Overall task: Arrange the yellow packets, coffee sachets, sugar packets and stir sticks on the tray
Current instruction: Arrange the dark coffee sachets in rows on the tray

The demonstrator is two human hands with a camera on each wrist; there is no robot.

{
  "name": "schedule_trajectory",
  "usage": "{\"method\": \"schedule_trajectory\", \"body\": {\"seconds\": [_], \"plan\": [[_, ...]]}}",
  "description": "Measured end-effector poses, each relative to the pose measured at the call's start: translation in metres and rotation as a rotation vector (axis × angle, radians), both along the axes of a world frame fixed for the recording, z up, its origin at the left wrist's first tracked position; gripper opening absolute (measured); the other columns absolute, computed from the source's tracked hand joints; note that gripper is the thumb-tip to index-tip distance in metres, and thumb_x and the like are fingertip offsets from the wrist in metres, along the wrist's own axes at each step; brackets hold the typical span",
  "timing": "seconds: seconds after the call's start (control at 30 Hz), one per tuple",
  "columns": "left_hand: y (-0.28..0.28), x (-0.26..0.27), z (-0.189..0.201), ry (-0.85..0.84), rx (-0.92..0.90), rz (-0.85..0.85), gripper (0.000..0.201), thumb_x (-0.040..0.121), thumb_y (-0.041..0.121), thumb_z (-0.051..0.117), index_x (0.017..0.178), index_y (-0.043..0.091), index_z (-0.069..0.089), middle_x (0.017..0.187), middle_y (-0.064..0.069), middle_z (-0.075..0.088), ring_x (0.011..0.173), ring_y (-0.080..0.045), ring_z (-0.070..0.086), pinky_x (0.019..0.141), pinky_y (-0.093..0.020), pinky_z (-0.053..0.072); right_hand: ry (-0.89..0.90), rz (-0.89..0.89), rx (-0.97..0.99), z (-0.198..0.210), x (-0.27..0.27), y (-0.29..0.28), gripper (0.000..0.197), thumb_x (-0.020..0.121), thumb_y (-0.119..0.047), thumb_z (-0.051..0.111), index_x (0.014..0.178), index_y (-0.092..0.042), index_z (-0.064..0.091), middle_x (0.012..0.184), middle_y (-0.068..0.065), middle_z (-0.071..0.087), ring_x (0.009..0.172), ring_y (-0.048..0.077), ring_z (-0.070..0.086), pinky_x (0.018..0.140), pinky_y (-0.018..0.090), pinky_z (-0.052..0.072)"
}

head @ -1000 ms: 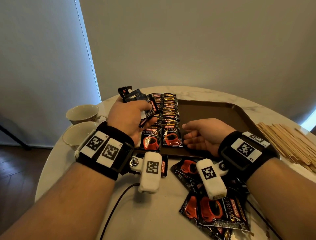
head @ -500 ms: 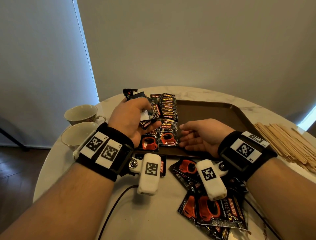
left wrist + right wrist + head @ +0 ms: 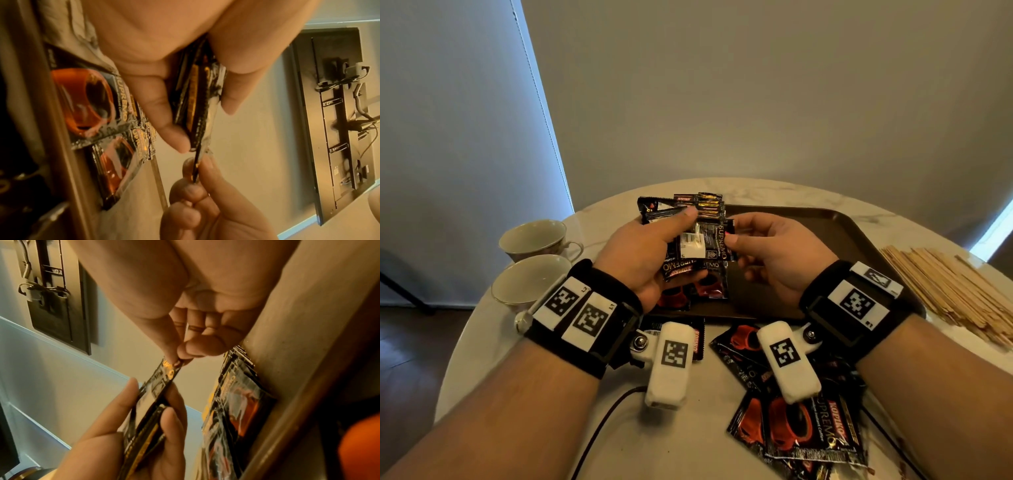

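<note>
My left hand point(image 3: 678, 236) grips a stack of black coffee sachets point(image 3: 703, 245) above the left part of the brown tray point(image 3: 808, 233), thumb on top. My right hand point(image 3: 732, 236) pinches the right edge of one sachet in that stack between thumb and forefinger. The left wrist view shows the stack point(image 3: 191, 97) edge-on, with the right fingertips point(image 3: 205, 164) clamped on one sachet. The same pinch point(image 3: 176, 360) appears in the right wrist view. A row of overlapping sachets point(image 3: 710, 204) lies along the tray's left side, and more point(image 3: 709, 287) lie at its near edge.
Loose coffee sachets point(image 3: 801, 431) lie on the white marble table in front of the tray. A pile of wooden stir sticks point(image 3: 945, 284) sits right of the tray. Two cups point(image 3: 534, 236) point(image 3: 527, 281) stand at the left. A cable point(image 3: 599, 425) runs across the near table.
My left hand has lifted and turned its stack toward the right. My right hand rose from the tray's near edge and took hold of a sachet's edge.
</note>
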State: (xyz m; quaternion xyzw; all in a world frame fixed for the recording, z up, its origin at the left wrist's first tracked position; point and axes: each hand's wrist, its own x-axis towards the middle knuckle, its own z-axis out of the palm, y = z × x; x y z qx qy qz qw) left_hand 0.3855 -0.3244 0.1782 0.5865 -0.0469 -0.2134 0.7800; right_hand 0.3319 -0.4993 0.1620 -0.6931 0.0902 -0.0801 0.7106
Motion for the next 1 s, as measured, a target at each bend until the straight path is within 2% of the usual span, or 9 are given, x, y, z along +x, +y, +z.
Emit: {"method": "schedule_trajectory", "body": {"seconds": [0.13,0.23,0.33,0.43,0.53,0.63,0.77,0.87,1.0], "plan": [[0.002,0.001,0.003,0.053,0.005,0.037,0.027,0.093,0.04,0.072,0.106,0.016,0.071,0.094,-0.012,0.08,0.075,-0.027,0.075,0.057,-0.036,0.061,-0.069,-0.038,0.135,0.003,0.002,-0.002,0.019,0.096,0.005,0.058,0.097,-0.012,0.068,0.083,0.003,0.069,0.064,0.013,0.064,0.055,0.025,0.054],[0.003,-0.002,0.0,0.016,0.065,-0.043,0.016,0.091,0.019,0.074,0.105,0.01,0.072,0.095,-0.012,0.078,0.073,-0.022,0.074,0.061,-0.033,0.061,-0.146,-0.043,0.159,0.004,0.003,-0.001,0.026,0.096,0.012,0.051,0.09,-0.008,0.066,0.091,0.01,0.074,0.08,0.019,0.074,0.064,0.029,0.061],[0.001,-0.002,-0.003,-0.005,0.066,-0.046,0.018,0.087,0.0,0.073,0.105,0.003,0.072,0.101,-0.018,0.078,0.08,-0.024,0.076,0.056,-0.031,0.06,-0.167,-0.041,0.18,0.004,0.003,0.001,0.026,0.096,0.012,0.051,0.089,-0.006,0.068,0.099,0.015,0.076,0.087,0.024,0.075,0.076,0.035,0.063],[0.001,0.002,-0.003,-0.044,0.062,0.056,0.018,0.085,-0.005,0.074,0.1,0.005,0.071,0.094,-0.014,0.079,0.083,-0.026,0.076,0.055,-0.032,0.061,-0.142,-0.03,0.221,0.005,0.001,0.002,0.025,0.099,0.002,0.051,0.105,-0.01,0.072,0.104,0.012,0.076,0.082,0.022,0.072,0.068,0.032,0.061],[0.002,0.007,-0.006,-0.089,0.089,0.134,0.033,0.083,-0.005,0.076,0.114,0.003,0.068,0.094,-0.011,0.079,0.083,-0.025,0.078,0.059,-0.035,0.063,-0.111,-0.036,0.241,0.004,0.001,0.002,0.027,0.096,-0.001,0.059,0.119,-0.012,0.066,0.104,0.017,0.073,0.075,0.021,0.07,0.063,0.031,0.06],[0.001,0.008,-0.007,-0.093,0.094,0.154,0.037,0.085,-0.002,0.075,0.12,0.005,0.065,0.098,-0.013,0.079,0.076,-0.024,0.078,0.052,-0.032,0.059,-0.062,-0.07,0.086,-0.002,0.004,0.001,0.031,0.09,0.004,0.068,0.117,-0.01,0.064,0.108,0.021,0.073,0.076,0.021,0.072,0.064,0.03,0.06],[0.003,0.013,-0.002,-0.059,0.021,0.28,0.03,0.094,-0.001,0.065,0.123,0.007,0.062,0.102,-0.015,0.077,0.067,-0.02,0.076,0.047,-0.03,0.057,0.062,-0.093,0.019,-0.006,0.004,-0.002,0.023,0.089,0.007,0.067,0.108,-0.006,0.068,0.094,0.012,0.075,0.065,0.014,0.069,0.059,0.025,0.058],[0.005,0.016,-0.001,-0.063,0.013,0.318,0.027,0.097,0.001,0.062,0.123,0.002,0.063,0.098,-0.014,0.077,0.067,-0.017,0.076,0.045,-0.027,0.055,0.142,-0.051,-0.019,-0.01,0.005,-0.005,0.025,0.088,0.007,0.067,0.106,-0.009,0.073,0.103,0.015,0.077,0.076,0.021,0.071,0.063,0.029,0.058],[0.001,0.011,-0.002,-0.064,0.023,0.256,0.023,0.096,0.001,0.063,0.119,0.003,0.064,0.097,-0.015,0.077,0.067,-0.018,0.077,0.046,-0.029,0.057,0.196,-0.014,-0.061,-0.01,0.003,-0.002,0.027,0.088,0.008,0.068,0.106,-0.012,0.074,0.1,0.012,0.078,0.082,0.023,0.076,0.067,0.03,0.062]]}}
